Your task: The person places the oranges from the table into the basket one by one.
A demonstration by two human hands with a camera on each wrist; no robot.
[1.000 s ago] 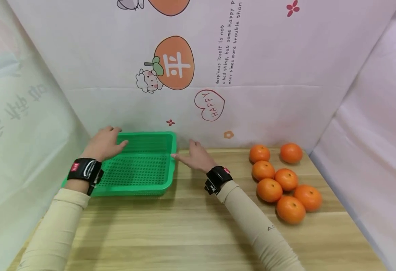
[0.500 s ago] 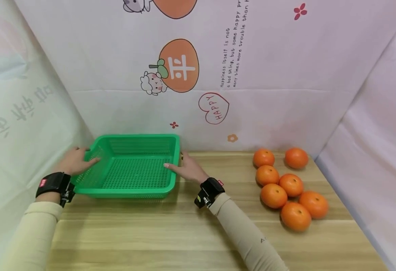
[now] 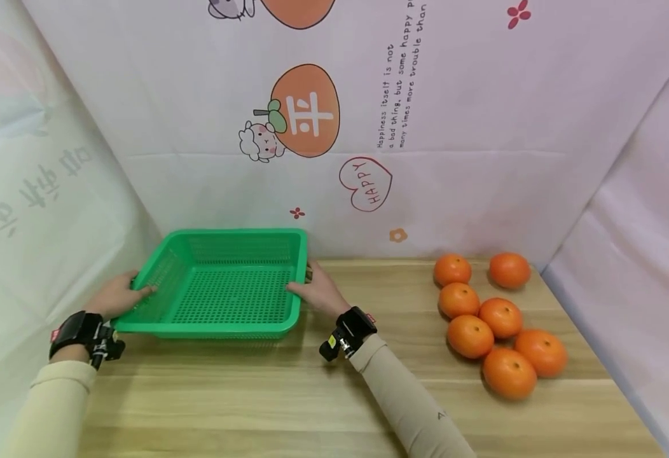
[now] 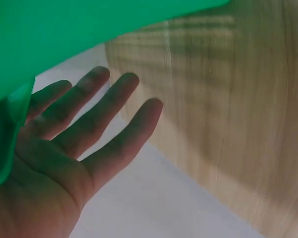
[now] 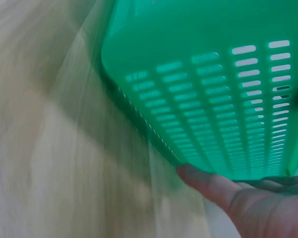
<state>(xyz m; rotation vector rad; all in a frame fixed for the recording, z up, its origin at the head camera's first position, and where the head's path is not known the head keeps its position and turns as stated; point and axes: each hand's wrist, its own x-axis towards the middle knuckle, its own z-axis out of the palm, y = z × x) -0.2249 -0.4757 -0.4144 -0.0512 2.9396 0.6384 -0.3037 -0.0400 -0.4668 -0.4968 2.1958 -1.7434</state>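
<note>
A green rectangular plastic basket (image 3: 214,329) with a perforated floor and walls stands against the back wall at the left; nothing lies in it. At its left end, my left hand (image 3: 118,297) holds the rim with the thumb over the inside. Its fingers (image 4: 102,114) spread beneath the rim in the left wrist view. My right hand (image 3: 322,292) grips the right end, thumb hooked over the rim. From the right wrist, one finger (image 5: 208,186) of that hand shows low against the slotted outer wall (image 5: 188,94); the other fingers are partly hidden.
Several oranges (image 3: 470,336) lie in a loose group on the right of the wooden table (image 3: 289,401). A printed white cloth (image 3: 472,114) hangs behind the table, and more white cloth encloses both sides.
My left hand has moved left and down from above the basket to its left rim. The right hand has closed in on the right rim. The oranges shift only with the camera.
</note>
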